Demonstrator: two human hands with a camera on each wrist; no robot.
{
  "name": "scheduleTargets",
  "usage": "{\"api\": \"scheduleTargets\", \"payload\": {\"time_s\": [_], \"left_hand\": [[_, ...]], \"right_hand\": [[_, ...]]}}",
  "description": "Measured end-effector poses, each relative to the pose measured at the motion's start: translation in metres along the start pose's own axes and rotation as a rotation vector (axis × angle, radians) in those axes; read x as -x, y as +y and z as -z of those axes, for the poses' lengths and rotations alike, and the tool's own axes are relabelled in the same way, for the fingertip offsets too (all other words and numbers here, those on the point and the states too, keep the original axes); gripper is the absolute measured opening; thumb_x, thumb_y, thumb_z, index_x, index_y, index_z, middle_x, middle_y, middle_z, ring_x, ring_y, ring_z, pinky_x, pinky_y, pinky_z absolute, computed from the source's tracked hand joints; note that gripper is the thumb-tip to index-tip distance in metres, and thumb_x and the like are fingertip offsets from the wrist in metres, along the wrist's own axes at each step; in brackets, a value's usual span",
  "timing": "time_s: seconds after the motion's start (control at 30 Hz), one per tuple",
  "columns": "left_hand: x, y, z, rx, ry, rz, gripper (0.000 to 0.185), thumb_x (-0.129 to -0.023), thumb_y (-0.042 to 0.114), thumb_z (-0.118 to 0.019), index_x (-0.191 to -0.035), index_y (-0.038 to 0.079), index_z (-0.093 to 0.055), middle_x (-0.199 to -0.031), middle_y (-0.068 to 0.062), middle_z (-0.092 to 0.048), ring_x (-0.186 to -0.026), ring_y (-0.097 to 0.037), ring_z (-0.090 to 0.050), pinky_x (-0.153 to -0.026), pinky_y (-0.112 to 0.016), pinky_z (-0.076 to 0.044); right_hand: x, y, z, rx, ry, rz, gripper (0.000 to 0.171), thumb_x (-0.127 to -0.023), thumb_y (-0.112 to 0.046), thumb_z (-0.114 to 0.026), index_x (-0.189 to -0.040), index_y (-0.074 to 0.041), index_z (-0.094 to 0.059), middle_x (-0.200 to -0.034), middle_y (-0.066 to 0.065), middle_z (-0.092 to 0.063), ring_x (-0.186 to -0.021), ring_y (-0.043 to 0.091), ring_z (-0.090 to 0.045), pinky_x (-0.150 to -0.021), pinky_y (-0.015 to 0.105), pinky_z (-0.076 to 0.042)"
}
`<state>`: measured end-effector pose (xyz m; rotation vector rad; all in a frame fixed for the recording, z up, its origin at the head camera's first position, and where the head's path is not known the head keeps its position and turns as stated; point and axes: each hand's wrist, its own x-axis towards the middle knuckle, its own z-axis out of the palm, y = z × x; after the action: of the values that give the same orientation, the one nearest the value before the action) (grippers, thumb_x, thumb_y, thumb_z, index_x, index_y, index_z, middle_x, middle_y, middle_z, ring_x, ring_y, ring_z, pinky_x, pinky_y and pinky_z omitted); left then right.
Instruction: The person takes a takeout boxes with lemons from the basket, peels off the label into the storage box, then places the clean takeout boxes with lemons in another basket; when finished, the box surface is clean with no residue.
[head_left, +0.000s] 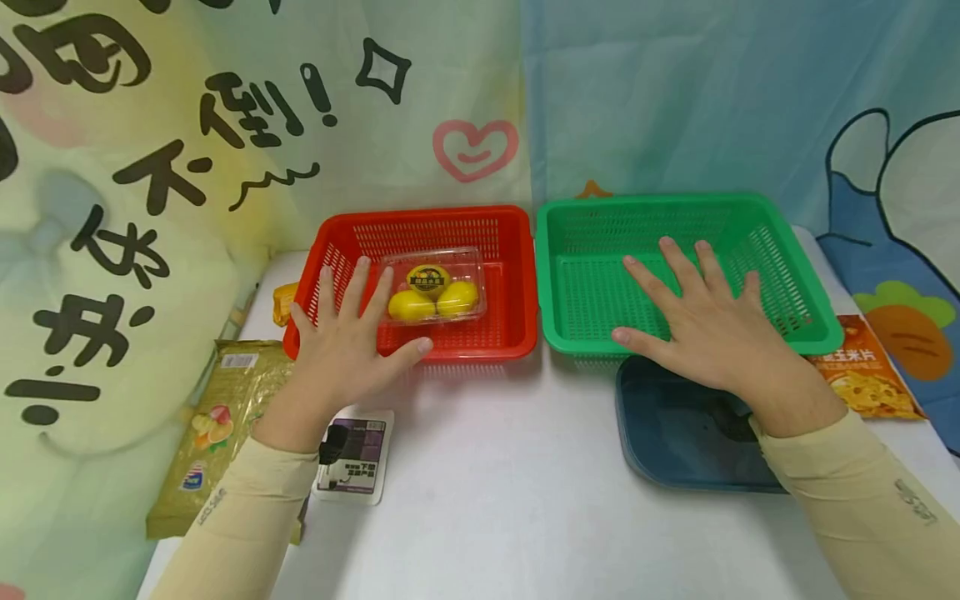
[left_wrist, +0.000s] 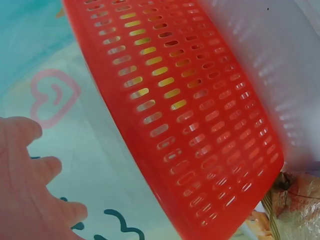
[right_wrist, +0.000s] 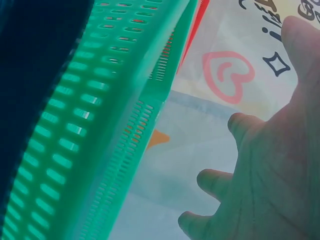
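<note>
Side by side on the white table [head_left: 495, 500] stand two perforated baskets, their rims nearly touching at the middle. Over at ten o'clock from the table's centre, the red basket [head_left: 420, 221] holds a clear clamshell box [head_left: 435, 287] with two yellow fruits and a round label on its lid. At two o'clock, the green basket [head_left: 780, 233] shows only its slotted floor. A dark blue tray [head_left: 675, 442] lies at the green basket's six o'clock, partly under the right forearm.

The left hand [head_left: 345, 342] hovers palm down over the red basket's near-left corner, fingers straight and spread, fingertips just beside the box; contact cannot be told. The right hand [head_left: 705, 321] is likewise flat and spread over the green basket's near rim, holding nothing. Both wear beige sleeves.
</note>
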<state>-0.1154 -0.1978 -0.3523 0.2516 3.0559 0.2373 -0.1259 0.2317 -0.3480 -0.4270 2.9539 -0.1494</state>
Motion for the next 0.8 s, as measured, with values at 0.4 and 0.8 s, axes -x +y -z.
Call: {"api": "scheduleTargets", "payload": {"time_s": [0.4,0.8], "left_hand": [[0.004,-0.017,-0.007,0.055,0.071,-0.011,0.109,-0.092,0.082,-0.047,-0.17,0.018,-0.007,-0.179,-0.009,0.002,-0.165,-0.04,0.006,-0.129,-0.072,-0.001],[0.016,-0.052,-0.018,0.304,0.153,0.073,0.107,-0.094,0.066,-0.061,-0.167,0.004,-0.015,-0.177,-0.015,-0.012,-0.163,-0.043,-0.014,-0.125,-0.073,-0.021]], "right_hand": [[-0.001,-0.003,-0.006,-0.016,0.151,0.052,0.095,-0.097,-0.075,-0.051,-0.17,-0.03,-0.009,-0.177,0.017,-0.008,-0.16,0.05,-0.009,-0.113,0.088,-0.014],[-0.01,-0.026,-0.002,-0.143,0.365,0.207,0.082,-0.097,-0.053,-0.069,-0.163,-0.017,-0.037,-0.169,0.019,-0.032,-0.153,0.048,-0.032,-0.118,0.073,-0.03]]}}
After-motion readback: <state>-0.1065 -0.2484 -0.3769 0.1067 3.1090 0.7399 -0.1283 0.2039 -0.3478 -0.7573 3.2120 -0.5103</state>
